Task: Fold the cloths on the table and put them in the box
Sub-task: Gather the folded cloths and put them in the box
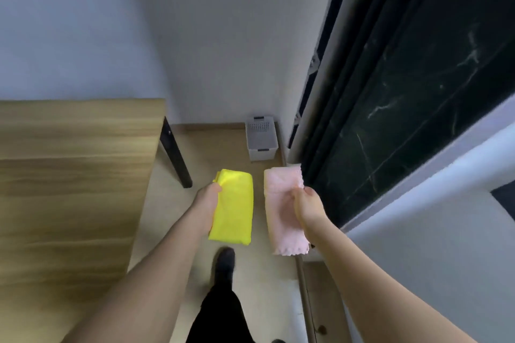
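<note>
Head view, hands grip folded cloths — yellow cloth (235, 207), pink cloth (281, 211) — long axes pointing away

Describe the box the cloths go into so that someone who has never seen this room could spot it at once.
Look past the wooden table to the floor at the far wall. The box sits there beside the dark glass door: a small pale grey bin with perforated walls and dark handles, the only container in view.

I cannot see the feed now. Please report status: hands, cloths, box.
Left hand grips folded yellow cloth; right hand grips folded pink cloth. Box ahead on floor, by the wall. Path to it looks clear.
</note>
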Available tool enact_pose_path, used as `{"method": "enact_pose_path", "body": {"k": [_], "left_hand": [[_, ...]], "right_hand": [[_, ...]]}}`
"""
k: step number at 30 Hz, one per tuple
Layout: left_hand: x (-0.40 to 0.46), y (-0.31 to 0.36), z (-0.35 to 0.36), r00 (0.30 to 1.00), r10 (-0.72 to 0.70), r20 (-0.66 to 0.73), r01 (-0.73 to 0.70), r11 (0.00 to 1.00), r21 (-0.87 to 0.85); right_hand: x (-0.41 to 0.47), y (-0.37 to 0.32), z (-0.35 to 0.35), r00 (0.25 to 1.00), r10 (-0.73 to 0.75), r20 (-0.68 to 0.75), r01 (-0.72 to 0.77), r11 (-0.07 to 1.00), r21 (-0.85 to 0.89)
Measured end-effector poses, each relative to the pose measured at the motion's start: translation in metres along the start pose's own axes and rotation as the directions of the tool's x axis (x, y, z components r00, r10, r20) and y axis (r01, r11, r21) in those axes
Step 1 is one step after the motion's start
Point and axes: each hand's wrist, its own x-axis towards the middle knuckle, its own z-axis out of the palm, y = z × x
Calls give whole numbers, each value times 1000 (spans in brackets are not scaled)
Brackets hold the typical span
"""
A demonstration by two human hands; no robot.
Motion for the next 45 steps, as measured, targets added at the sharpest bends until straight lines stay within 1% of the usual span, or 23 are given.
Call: {"method": "enact_pose_path", "body": {"k": [1,4,7,10,13,15,17,19,21,23,25,27,29,31,33,35,38,40,42,44,45], "left_hand": [[23,14,-3,1000,-10,-15,10,1000,-4],[81,53,-11,999,-39,-27,39,999,4],[147,109,-18,997,-60,-44,62,997,42],[196,171,-15,998,-63,-22,65,994,92],[248,225,2,1000,-27,-1,27,986,167],[279,250,19,998,-8,70,-5,983,183],[305,278,44,992,-5,127,-29,965,261],[332,304,67,984,24,177,-85,933,351],[361,325,85,984,76,163,-144,878,456],[389,345,101,980,79,185,-164,844,510],[425,362,121,968,64,241,-189,820,540],[475,371,138,955,58,291,-224,784,579],[531,369,153,946,45,320,-244,750,615],[607,356,175,932,51,358,-288,702,651],[674,336,196,919,42,393,-324,647,690],[727,314,215,909,52,414,-354,618,702],[821,264,245,905,49,422,-370,581,725],[880,231,263,892,86,444,-415,547,727],[932,201,278,867,123,483,-478,474,739],[976,175,292,829,139,542,-547,403,734],[994,165,298,814,137,565,-570,383,727]], "right_hand": [[24,-11,12,1000,6,6,-6,1000,-18],[83,-45,38,999,23,-32,-27,994,-109],[139,-87,62,994,85,-74,-92,990,-106],[190,-131,80,994,63,-88,-70,995,-71],[239,-172,90,993,46,-110,-53,996,-67],[269,-190,90,991,42,-127,-52,995,-81],[305,-209,86,989,61,-133,-69,996,-59],[344,-225,80,988,81,-131,-88,995,-48],[383,-240,76,987,90,-136,-100,993,-65],[421,-254,75,984,106,-143,-118,990,-76],[459,-261,77,976,125,-177,-138,989,-58],[503,-260,84,975,115,-192,-126,991,-42],[541,-250,94,970,120,-211,-127,992,-21],[596,-226,108,969,73,-236,-79,997,-16],[652,-193,125,960,65,-271,-77,997,-31],[707,-156,142,953,69,-296,-81,996,-27],[794,-95,170,946,40,-321,-53,998,-32],[842,-61,183,939,-10,-343,-8,999,-52],[881,-32,193,917,-81,-390,48,995,-93],[913,-8,202,888,-166,-429,106,981,-161],[926,-2,204,877,-210,-431,126,968,-215]]}}
